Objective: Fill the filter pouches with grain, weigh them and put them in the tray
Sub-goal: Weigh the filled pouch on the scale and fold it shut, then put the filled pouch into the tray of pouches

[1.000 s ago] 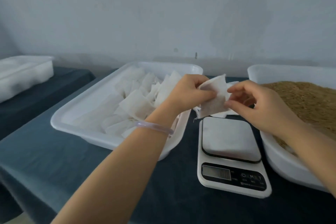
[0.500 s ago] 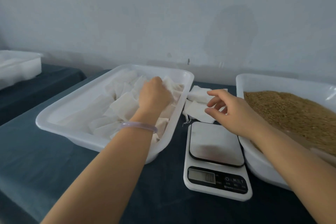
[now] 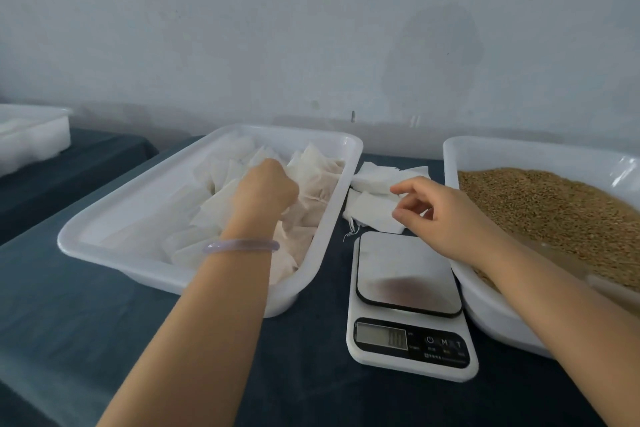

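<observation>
A white tray [image 3: 104, 236] on the left holds several filled white filter pouches [image 3: 311, 170]. My left hand [image 3: 266, 189] rests among them with its fingers curled down; they are hidden, so I cannot tell whether it grips a pouch. A small stack of flat empty pouches [image 3: 370, 215] lies on the cloth behind the white kitchen scale [image 3: 405, 270], whose plate is bare. My right hand [image 3: 440, 215] hovers just right of that stack, fingers spread, holding nothing. On the right a white tub [image 3: 485, 308] is full of brown grain [image 3: 554, 204].
A dark blue cloth [image 3: 86, 340] covers the table. Another white tub [image 3: 34, 139] sits on a separate table at the far left. The wall runs close behind the tray and the tub. A pale bracelet [image 3: 239, 245] circles my left wrist.
One second ago both hands held a pouch above the scale. My left hand carried it left into the tray; my right hand let go and dropped toward the empty pouches.
</observation>
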`<state>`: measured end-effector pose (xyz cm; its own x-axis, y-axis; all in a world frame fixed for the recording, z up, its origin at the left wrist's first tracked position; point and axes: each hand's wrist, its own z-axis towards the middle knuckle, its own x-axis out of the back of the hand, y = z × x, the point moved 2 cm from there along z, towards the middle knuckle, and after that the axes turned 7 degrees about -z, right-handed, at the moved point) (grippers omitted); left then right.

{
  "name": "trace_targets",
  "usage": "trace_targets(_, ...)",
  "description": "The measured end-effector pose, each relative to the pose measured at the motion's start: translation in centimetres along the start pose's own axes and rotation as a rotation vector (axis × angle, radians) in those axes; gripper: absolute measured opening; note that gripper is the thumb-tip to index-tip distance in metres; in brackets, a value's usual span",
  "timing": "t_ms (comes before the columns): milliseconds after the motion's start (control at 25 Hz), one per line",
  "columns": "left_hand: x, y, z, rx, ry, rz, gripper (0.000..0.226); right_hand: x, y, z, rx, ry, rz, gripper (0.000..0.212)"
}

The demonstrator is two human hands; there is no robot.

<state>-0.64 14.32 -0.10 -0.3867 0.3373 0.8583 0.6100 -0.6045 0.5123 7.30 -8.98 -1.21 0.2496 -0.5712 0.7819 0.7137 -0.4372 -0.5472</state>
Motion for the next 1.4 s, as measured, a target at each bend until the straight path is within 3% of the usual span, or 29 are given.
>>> trace_targets(240,0.9,-2.3,0.1,0.147,0.056,0.056,0.019,-0.1,0.2,0.1,-0.006,-0.009,0.01,0.023)
trace_targets(440,1.2,-2.3,-0.6,0.143,0.133,-0.032,0.007,-0.1,0.2,0.0,0.004,-0.006,0.01,0.023)
trace_targets(480,1.4,-2.1,-0.6,0.134,0.153,-0.007,0.018,-0.1,0.2,0.1,0.005,-0.006,0.006,0.023)
trace_targets(520,1.4,-1.6,-0.6,0.089,0.193,0.021,0.028,-0.2,0.2,0.1,0.003,-0.007,-0.002,0.023)
trace_targets(600,1.0,0.4,-0.8,-0.186,0.289,-0.053,0.034,-0.2,0.2,0.2,-0.004,-0.014,-0.027,0.022)
trace_targets(640,0.6,1.8,-1.3,-0.381,0.276,-0.135,0.029,-0.1,0.1,0.2,-0.009,-0.016,-0.042,0.022)
trace_targets(720,-0.7,4.2,-2.9,-0.682,0.088,-0.305,0.016,-0.1,0.0,0.1,-0.022,-0.02,-0.067,0.022)
trace_targets(800,-2.2,5.4,-4.1,-0.79,-0.151,-0.348,0.01,-0.1,-0.4,0.1,-0.041,-0.029,-0.092,0.022)
trace_targets(880,-3.4,5.7,-4.5,-0.779,-0.317,-0.235,0.01,-0.2,-0.6,0.6,-0.084,-0.134,-0.219,0.028)
trace_targets(960,-3.7,5.8,-4.5,-0.733,-0.375,-0.188,0.013,-0.6,-0.8,2.4,-0.157,-0.344,-0.437,0.029)
trace_targets(1080,-3.6,5.7,-4.8,-0.708,-0.35,-0.209,0.012,-1.2,-1.1,5.3,-0.276,-0.542,-0.587,0.014)
trace_targets(1240,-3.6,5.6,-4.9,-0.679,-0.341,-0.266,0.013,-2.7,0.4,8.0,-0.253,-0.578,-0.791,0.034)
trace_targets(1400,-3.7,5.7,-4.6,-0.665,-0.322,-0.3,0.011,-4.2,1.7,9.1,-0.235,-0.747,-0.8,0.027)
